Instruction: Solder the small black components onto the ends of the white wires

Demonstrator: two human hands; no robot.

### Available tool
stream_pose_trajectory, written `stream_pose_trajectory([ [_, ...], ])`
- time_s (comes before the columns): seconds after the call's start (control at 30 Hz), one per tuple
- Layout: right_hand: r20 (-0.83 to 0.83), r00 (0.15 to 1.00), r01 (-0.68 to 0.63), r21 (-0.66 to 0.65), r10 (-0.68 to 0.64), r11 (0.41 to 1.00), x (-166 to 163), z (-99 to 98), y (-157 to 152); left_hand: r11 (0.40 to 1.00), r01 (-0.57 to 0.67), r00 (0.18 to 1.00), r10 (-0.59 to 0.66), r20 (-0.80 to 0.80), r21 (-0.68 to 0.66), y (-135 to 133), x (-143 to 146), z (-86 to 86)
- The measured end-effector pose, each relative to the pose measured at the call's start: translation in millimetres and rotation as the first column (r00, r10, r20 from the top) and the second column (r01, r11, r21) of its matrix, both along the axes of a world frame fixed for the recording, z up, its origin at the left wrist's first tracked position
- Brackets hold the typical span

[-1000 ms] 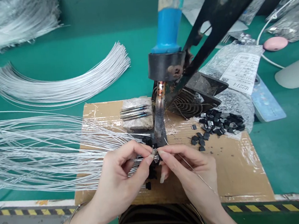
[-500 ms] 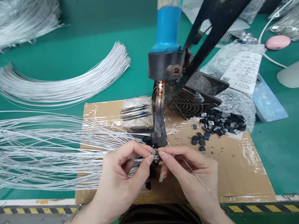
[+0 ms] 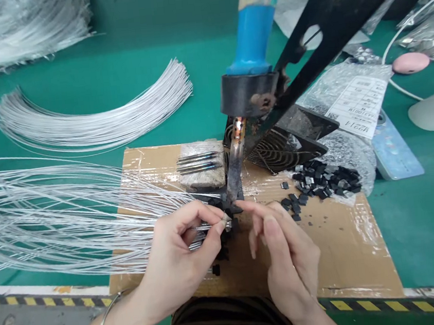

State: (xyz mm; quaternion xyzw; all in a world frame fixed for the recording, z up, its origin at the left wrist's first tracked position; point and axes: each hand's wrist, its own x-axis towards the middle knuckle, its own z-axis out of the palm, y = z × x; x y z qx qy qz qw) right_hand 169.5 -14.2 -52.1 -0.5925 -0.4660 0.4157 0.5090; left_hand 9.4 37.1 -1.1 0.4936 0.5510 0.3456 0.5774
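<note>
My left hand (image 3: 188,253) is closed, thumb and forefinger pinching a small silvery metal connector (image 3: 228,222) among the wire ends. My right hand (image 3: 288,248) is apart from it on the right, forefinger stretched out and thumb off it, with nothing visible between them. That forefinger points close to the lower end of a soldering iron (image 3: 236,173) with a blue handle, clamped tip down. A spread of thin white wires (image 3: 71,219) runs in from the left and ends near my left fingers. Black pieces lie under the fingertips, partly hidden.
Cardboard (image 3: 350,252) covers the mat. A curved wire bundle (image 3: 100,123) lies behind. Thin metal rods rest on a pale block (image 3: 203,177). A small fan (image 3: 278,151) stands right of the iron, near a heap of black connector housings (image 3: 325,179). A black bracket (image 3: 328,42) slants overhead.
My right hand has let go of the small connector and drawn back right, its forefinger now extended. The thin wire across that hand no longer shows. My left hand keeps its pinch.
</note>
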Motion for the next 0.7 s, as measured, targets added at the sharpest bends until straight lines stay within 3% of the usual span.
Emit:
stream_pose_trajectory([
  [0.13, 0.139, 0.99, -0.007, 0.006, 0.006, 1.0, 2, 3.8, -6, 1.0, -0.004, 0.999, 0.005, -0.037, 0.024, 1, 2, -5.1],
  [0.3, 0.125, 0.992, 0.047, -0.101, -0.034, 0.994, 1, 16.6, -7, 0.997, -0.017, 0.999, 0.019, -0.032, 0.073, 0, 0, -12.9],
  [0.43, 0.169, 0.984, -0.058, -0.038, 0.063, 0.998, 13, 15.7, -3, 0.996, -0.017, 1.0, 0.019, -0.017, 0.093, 1, -1, -12.4],
  [0.53, 0.114, 0.987, -0.117, 0.02, 0.114, 0.993, 19, 13.6, 1, 0.996, -0.013, 0.999, 0.016, -0.034, 0.087, 2, 1, -10.4],
  [0.7, -0.051, 0.995, -0.09, 0.013, 0.09, 0.996, 13, 17.4, 2, 0.998, -0.017, 0.996, 0.022, -0.082, 0.065, 7, 4, -7.3],
])
